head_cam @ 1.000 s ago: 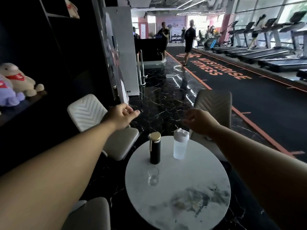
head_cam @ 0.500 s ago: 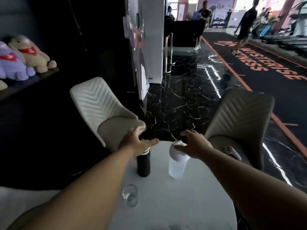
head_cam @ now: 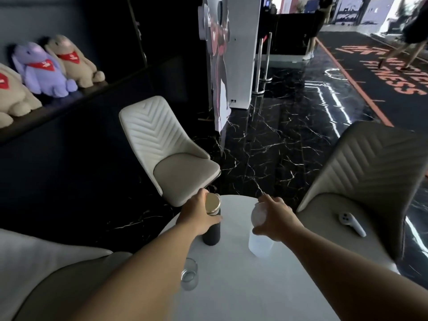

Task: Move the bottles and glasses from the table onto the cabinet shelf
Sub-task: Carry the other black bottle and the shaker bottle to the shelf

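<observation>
On the round white table [head_cam: 243,295] the left hand [head_cam: 196,215] wraps around the upper part of the black bottle [head_cam: 212,230], fingers behind and thumb across the front just under its gold cap [head_cam: 212,203]. The right hand [head_cam: 276,220] closes over the top of the translucent bottle [head_cam: 260,245], whose lid shows at the fingertips. Both bottles stand upright on the table, near each other. A clear glass [head_cam: 190,274] stands nearer the camera, beside the left forearm, untouched.

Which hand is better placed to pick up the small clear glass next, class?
Left. The glass stands beside the left forearm, though the left hand is wrapped round the black bottle; the right hand is farther.
</observation>
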Demonstrator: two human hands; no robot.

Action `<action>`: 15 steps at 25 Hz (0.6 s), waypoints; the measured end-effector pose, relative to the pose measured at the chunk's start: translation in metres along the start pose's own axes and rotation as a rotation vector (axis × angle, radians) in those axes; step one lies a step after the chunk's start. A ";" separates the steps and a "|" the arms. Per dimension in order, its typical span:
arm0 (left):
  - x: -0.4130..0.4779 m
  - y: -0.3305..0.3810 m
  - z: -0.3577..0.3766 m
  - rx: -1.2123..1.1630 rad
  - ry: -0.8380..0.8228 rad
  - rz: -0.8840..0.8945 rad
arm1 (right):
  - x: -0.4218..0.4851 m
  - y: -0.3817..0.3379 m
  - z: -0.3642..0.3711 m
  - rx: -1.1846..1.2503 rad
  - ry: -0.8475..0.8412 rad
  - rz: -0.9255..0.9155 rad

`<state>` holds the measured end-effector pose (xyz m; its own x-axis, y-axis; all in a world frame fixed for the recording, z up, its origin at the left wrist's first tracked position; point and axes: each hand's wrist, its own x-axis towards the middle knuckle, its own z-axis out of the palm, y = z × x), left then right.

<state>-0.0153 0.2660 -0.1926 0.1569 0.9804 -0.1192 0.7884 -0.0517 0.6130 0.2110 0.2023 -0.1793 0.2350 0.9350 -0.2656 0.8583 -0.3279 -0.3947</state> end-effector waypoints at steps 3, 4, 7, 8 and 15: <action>-0.008 0.010 -0.032 -0.024 0.108 0.057 | -0.010 -0.015 -0.012 -0.097 0.001 -0.052; -0.011 0.012 -0.049 -0.024 0.142 0.070 | -0.013 -0.025 -0.019 -0.134 0.002 -0.076; -0.034 0.014 -0.122 -0.014 0.235 0.060 | -0.028 -0.076 -0.050 -0.147 0.037 -0.163; -0.047 0.010 -0.149 -0.007 0.271 0.047 | -0.034 -0.099 -0.061 -0.140 0.049 -0.207; -0.192 -0.066 -0.354 0.079 0.599 -0.159 | -0.113 -0.309 -0.097 -0.118 0.049 -0.643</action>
<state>-0.3086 0.1483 0.0665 -0.3090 0.9125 0.2682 0.8196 0.1124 0.5618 -0.0369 0.2113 0.0581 -0.3234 0.9457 0.0324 0.8783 0.3127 -0.3617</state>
